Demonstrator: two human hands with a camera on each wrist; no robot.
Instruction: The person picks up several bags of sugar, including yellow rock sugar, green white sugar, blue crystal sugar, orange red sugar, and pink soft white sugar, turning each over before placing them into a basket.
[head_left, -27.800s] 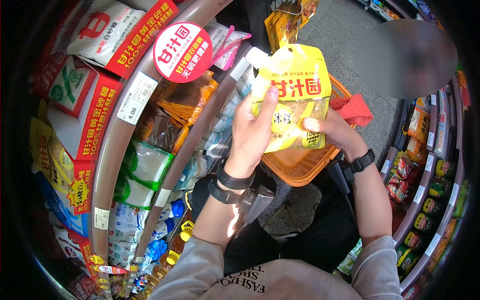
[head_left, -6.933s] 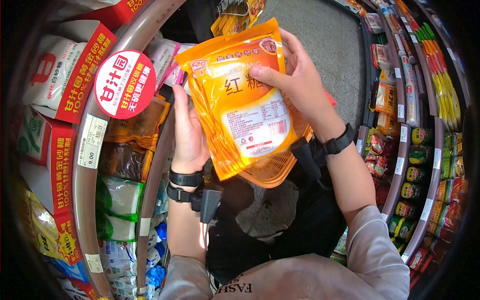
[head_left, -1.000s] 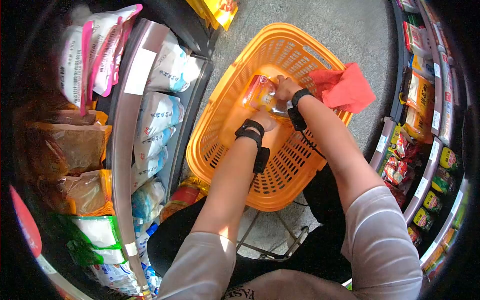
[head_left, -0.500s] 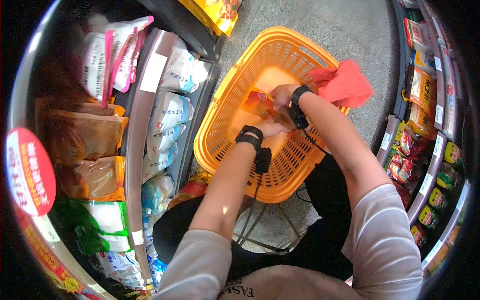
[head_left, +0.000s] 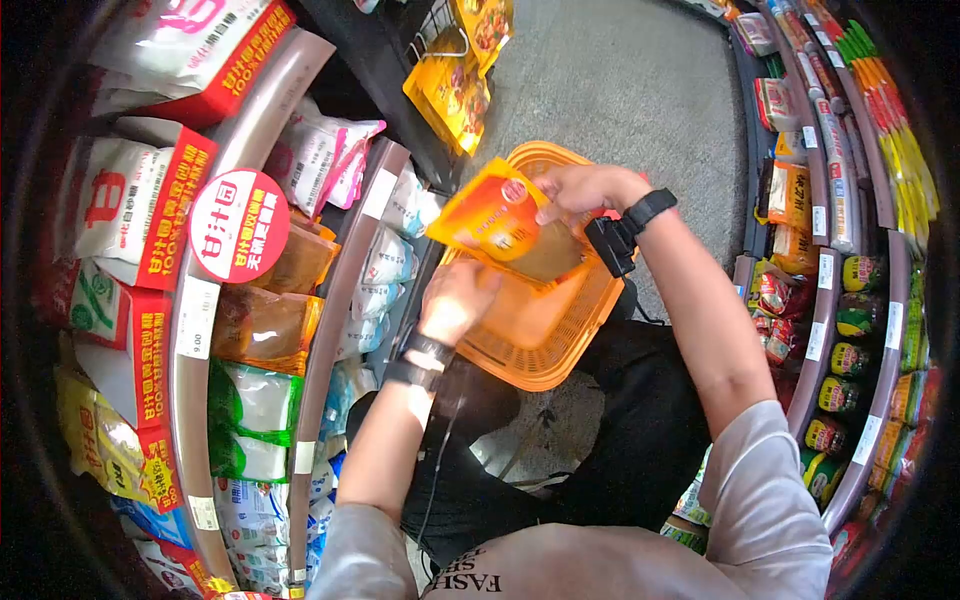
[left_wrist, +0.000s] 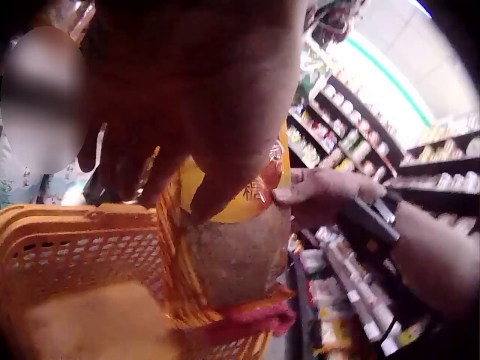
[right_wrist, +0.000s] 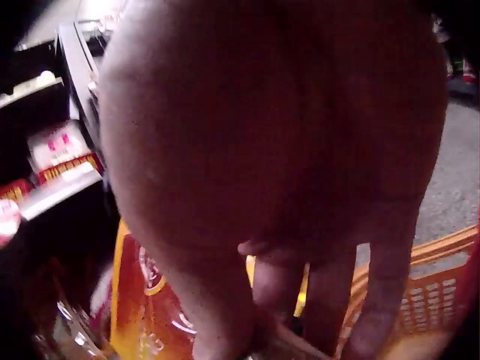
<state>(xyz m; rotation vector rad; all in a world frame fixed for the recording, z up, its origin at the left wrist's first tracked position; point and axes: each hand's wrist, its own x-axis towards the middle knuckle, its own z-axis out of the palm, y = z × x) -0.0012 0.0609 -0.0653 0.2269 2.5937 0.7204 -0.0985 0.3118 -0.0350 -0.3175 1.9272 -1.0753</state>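
Observation:
An orange bag of brown sugar (head_left: pixel 512 222), with a clear lower part showing brown contents, is held tilted over the orange shopping basket (head_left: pixel 540 372). My right hand (head_left: pixel 592 190) pinches it at its right edge, the thumb on the front; the left wrist view shows this right hand (left_wrist: pixel 324 192) at the bag's side too. My left hand (head_left: pixel 458 300) is by the bag's lower left corner, over the basket's left rim, fingers loosely extended. In the left wrist view its fingers overlap the bag (left_wrist: pixel 236 259). The right wrist view shows part of the bag (right_wrist: pixel 142 315) beneath the hand.
Shelves on the left carry brown sugar bags (head_left: pixel 265 325), white bags with green edges (head_left: pixel 255 405) and a round red sign (head_left: pixel 238 226). Yellow packets (head_left: pixel 450 95) hang beyond the basket. Jars (head_left: pixel 850 358) line the right shelf. A red cloth (left_wrist: pixel 247 321) hangs at the basket's rim.
Half a second ago both hands were down inside the basket with the bag; now the right hand has lifted it above the basket and the left hand has come off it to the left.

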